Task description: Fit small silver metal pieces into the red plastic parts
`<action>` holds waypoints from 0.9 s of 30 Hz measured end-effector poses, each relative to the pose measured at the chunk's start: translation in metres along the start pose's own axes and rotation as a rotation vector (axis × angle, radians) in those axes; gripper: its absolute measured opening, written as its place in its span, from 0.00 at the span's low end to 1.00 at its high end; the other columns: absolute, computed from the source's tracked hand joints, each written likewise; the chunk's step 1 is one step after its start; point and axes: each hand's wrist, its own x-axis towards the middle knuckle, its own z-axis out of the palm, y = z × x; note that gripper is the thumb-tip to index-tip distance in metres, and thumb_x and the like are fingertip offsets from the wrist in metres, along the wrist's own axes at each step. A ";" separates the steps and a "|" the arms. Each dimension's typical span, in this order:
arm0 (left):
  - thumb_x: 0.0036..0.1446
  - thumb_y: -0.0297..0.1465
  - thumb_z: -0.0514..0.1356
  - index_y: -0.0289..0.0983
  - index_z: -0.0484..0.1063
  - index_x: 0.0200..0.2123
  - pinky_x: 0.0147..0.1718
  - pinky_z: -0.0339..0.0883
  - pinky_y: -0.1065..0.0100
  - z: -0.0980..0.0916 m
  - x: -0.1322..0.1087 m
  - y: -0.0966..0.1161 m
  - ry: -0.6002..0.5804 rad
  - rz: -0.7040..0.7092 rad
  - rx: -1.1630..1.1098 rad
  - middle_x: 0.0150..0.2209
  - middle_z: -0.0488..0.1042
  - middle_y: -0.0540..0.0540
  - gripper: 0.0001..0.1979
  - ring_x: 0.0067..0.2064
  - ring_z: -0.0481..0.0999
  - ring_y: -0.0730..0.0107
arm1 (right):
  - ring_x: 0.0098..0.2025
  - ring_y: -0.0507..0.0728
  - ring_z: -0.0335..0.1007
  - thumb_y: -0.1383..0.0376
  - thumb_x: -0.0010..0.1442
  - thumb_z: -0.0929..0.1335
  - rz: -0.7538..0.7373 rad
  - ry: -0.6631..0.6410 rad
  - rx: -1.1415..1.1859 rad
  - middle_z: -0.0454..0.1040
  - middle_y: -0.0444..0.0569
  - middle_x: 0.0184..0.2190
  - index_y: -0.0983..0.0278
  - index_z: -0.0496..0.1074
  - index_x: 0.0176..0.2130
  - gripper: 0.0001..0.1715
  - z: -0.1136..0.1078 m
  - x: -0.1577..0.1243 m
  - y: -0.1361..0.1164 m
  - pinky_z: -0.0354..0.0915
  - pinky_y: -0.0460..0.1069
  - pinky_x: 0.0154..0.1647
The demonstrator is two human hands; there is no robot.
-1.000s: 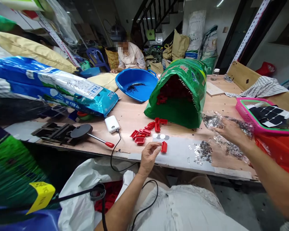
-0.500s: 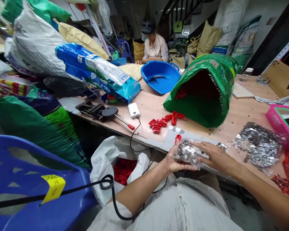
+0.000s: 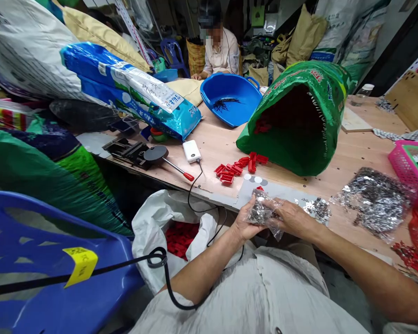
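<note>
A small clear plastic bag of shiny metal pieces (image 3: 258, 209) is between my hands, just off the table's front edge. My left hand (image 3: 244, 223) cups it from the left and below, fingers closed round it. From the right, my right hand (image 3: 292, 218) pinches the crumpled plastic at the bag's side. Beyond the right hand, a loose pile of small metal pieces (image 3: 316, 209) lies on a grey sheet (image 3: 245, 189). A few red plastic parts (image 3: 227, 178) lie on the table behind my hands.
A green sack (image 3: 299, 153) gapes toward me, with a blue basin (image 3: 230, 99) behind it. A larger bag of metal pieces (image 3: 378, 204) and a pink basket (image 3: 407, 167) are right. A lever tool (image 3: 156, 154) sits left. Another person (image 3: 221, 51) sits across.
My hands and the small bag have shifted slightly left. The right hand has drawn away from the loose metal pile, which now shows more fully. The camera view has tilted down a little.
</note>
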 end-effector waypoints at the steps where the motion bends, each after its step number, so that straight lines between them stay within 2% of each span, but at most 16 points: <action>1: 0.64 0.44 0.54 0.32 0.73 0.47 0.47 0.70 0.56 0.000 0.000 0.000 0.003 0.011 0.000 0.44 0.79 0.38 0.22 0.44 0.79 0.58 | 0.49 0.63 0.71 0.64 0.60 0.68 -0.015 0.024 0.023 0.73 0.56 0.48 0.58 0.63 0.62 0.31 0.002 0.001 0.002 0.68 0.56 0.49; 5: 0.63 0.45 0.53 0.31 0.72 0.50 0.46 0.70 0.57 0.001 0.001 0.001 0.000 0.029 0.014 0.44 0.79 0.37 0.24 0.45 0.78 0.56 | 0.51 0.61 0.71 0.65 0.60 0.67 -0.052 0.058 0.115 0.74 0.54 0.49 0.57 0.63 0.61 0.31 0.006 0.004 0.007 0.67 0.56 0.51; 12: 0.65 0.43 0.52 0.33 0.73 0.45 0.53 0.66 0.51 0.010 0.008 -0.001 0.027 0.128 -0.038 0.42 0.79 0.39 0.20 0.49 0.77 0.54 | 0.49 0.62 0.71 0.64 0.57 0.70 -0.003 -0.044 0.201 0.73 0.52 0.52 0.52 0.62 0.64 0.37 0.001 0.012 0.020 0.67 0.54 0.47; 16: 0.64 0.42 0.53 0.34 0.72 0.48 0.53 0.66 0.50 0.010 0.010 -0.001 -0.009 0.131 -0.055 0.41 0.79 0.40 0.19 0.48 0.77 0.54 | 0.47 0.60 0.72 0.64 0.58 0.69 -0.004 -0.026 0.324 0.75 0.52 0.49 0.56 0.66 0.61 0.32 0.001 0.015 0.026 0.66 0.53 0.47; 18: 0.64 0.42 0.54 0.35 0.71 0.50 0.51 0.67 0.51 0.009 0.010 -0.001 0.003 0.127 -0.046 0.43 0.78 0.40 0.19 0.47 0.77 0.55 | 0.44 0.59 0.73 0.64 0.58 0.69 0.007 -0.014 0.400 0.77 0.51 0.45 0.58 0.69 0.59 0.29 0.002 0.015 0.028 0.67 0.52 0.44; 21: 0.64 0.41 0.54 0.37 0.70 0.53 0.48 0.69 0.54 0.009 0.008 0.000 0.036 0.153 -0.029 0.45 0.78 0.41 0.20 0.44 0.78 0.58 | 0.43 0.58 0.73 0.63 0.58 0.69 0.022 0.021 0.491 0.77 0.49 0.44 0.58 0.71 0.56 0.26 0.005 0.014 0.032 0.68 0.51 0.44; 27: 0.64 0.41 0.53 0.40 0.68 0.55 0.46 0.70 0.51 0.013 0.006 -0.003 0.071 0.173 -0.016 0.44 0.78 0.42 0.20 0.42 0.78 0.58 | 0.44 0.58 0.73 0.62 0.61 0.67 0.022 0.082 0.374 0.76 0.50 0.46 0.57 0.72 0.56 0.23 0.002 0.013 0.035 0.67 0.52 0.46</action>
